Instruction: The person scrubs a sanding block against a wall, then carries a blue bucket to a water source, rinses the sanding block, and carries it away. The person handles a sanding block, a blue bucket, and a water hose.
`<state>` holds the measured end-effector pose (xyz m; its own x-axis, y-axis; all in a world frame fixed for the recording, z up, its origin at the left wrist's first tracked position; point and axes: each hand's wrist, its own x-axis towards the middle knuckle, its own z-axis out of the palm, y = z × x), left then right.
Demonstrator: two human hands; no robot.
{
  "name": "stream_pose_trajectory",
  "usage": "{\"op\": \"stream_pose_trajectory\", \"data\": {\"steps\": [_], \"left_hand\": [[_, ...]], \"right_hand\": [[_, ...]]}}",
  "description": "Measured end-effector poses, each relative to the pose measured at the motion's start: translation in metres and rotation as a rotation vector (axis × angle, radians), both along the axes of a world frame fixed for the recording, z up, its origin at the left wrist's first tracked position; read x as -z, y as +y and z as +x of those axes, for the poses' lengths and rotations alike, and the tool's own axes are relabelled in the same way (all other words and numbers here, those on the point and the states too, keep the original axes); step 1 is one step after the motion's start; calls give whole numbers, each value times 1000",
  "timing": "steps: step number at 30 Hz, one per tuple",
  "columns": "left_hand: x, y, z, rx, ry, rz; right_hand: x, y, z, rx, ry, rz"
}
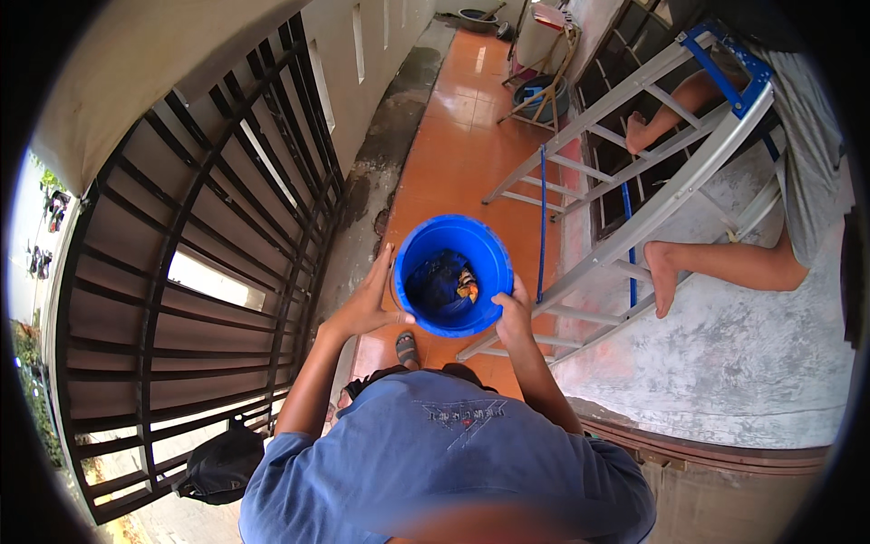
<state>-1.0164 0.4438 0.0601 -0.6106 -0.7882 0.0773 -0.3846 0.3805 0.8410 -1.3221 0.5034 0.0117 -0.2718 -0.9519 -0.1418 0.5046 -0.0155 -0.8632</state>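
Note:
A round blue bucket [494, 254] is held up in front of my body, its mouth facing me. Inside it lie a crumpled dark bag or cloth [433, 281] and a small orange-and-yellow crumpled piece [467, 286] whose kind I cannot make out. My right hand [515, 313] grips the bucket's right rim, its thumb over the edge. On the other side, my left hand [367, 299] supports the bucket with long fingers along its wall and the thumb at the lower left rim. The left fingertips are partly hidden behind the bucket.
An aluminium stepladder [634, 245] with a blue top leans at right, a person's bare legs [725, 263] on it. A dark barred metal gate [181, 272] stands at left. Orange tiles [453, 136] run ahead to a wooden stand [548, 95] and basin [478, 20]. A black bag [222, 462] hangs at the gate.

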Motion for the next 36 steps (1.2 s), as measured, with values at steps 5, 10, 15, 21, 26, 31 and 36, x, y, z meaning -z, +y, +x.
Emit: {"op": "stream_pose_trajectory", "data": {"steps": [5,10,15,21,26,31,36], "left_hand": [[14,-89,-58,16,308,450],[35,-164,-112,-27,459,513],[62,-276,-151,-144,458,467],[76,-426,-166,-317,451,425],[59,-528,-168,-494,519,406],[58,-630,-173,-596,470,397],[85,-758,-191,-567,421,457]], "right_hand": [[-6,-62,-25,208,66,-61],[-6,-118,-54,208,283,-11],[-3,-224,-83,218,442,17],[-4,-391,-101,153,489,-51],[-14,-533,-115,26,498,-122],[-15,-662,-121,-51,465,-147],[11,-780,-143,-41,487,-127]]}}
